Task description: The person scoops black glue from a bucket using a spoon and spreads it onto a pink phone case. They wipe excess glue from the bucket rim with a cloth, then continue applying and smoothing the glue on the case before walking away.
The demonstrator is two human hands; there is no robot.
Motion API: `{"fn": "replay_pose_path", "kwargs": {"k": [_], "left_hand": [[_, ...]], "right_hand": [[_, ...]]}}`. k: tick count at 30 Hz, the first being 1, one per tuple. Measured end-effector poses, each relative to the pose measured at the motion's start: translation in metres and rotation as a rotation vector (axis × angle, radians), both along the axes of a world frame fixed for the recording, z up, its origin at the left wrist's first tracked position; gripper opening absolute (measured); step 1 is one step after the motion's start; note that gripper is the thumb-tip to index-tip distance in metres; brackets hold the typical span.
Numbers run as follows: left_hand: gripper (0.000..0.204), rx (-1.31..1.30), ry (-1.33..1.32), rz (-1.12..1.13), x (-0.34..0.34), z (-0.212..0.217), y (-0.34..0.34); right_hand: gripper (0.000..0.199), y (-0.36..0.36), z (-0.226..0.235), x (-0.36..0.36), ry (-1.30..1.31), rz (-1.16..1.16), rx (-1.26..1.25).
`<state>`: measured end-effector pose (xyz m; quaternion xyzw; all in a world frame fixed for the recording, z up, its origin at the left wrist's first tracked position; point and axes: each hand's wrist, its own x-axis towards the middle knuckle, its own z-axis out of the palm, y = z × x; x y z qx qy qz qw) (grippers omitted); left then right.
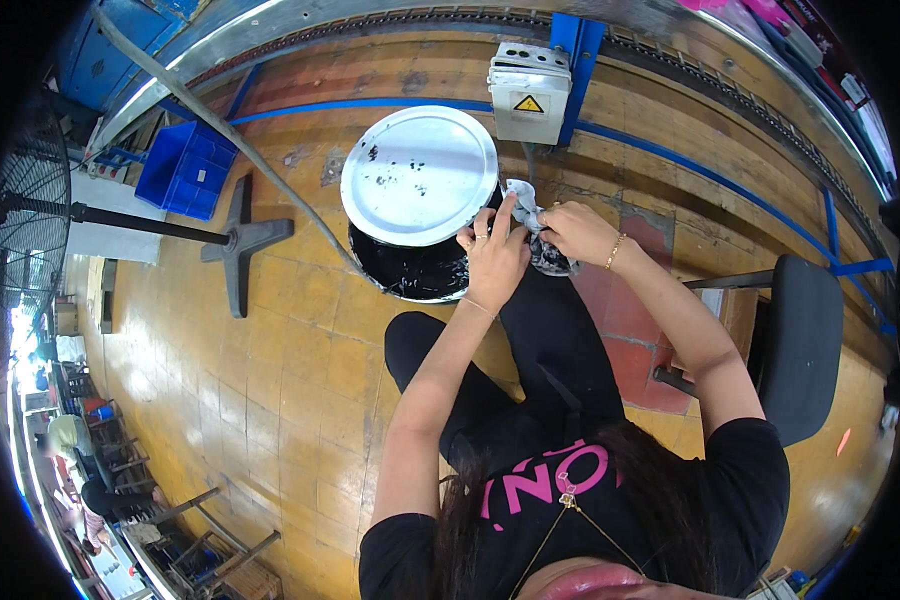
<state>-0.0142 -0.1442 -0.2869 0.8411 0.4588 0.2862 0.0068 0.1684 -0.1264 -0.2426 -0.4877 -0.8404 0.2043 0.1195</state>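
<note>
My right hand [575,232] pinches a crumpled whitish cloth or plastic piece [521,192], right of a large round tub. Below it hangs a black-smeared, see-through part [552,258]; I cannot tell if both are one piece. My left hand [497,255], wearing a ring, is beside it with fingers apart, the index stretched up to touch the whitish piece. The tub [402,268] has black-smeared walls. Its pale round lid [420,175], spotted with black, lies across the top, shifted to the far side, so the tub's near part shows.
A grey box with a warning triangle [530,95] is fixed to a blue post beyond the tub. A fan stand [242,240] and a blue bin [185,170] are on the left. A black chair [805,350] stands at right. A grey hose [240,150] runs down to the tub.
</note>
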Motion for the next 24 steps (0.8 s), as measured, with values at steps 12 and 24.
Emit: {"fn": "replay_pose_path", "kwargs": {"k": [12,24], "left_hand": [[0.021,-0.181,-0.033,-0.069,-0.004,0.012,0.0],[0.017,-0.106,-0.042,-0.038,-0.004,0.004,0.002]], "right_hand": [[0.013,0.0,0.011,0.003,-0.103,0.11,0.027],[0.011,0.004,0.016,0.003,-0.154,0.123,-0.065]]}}
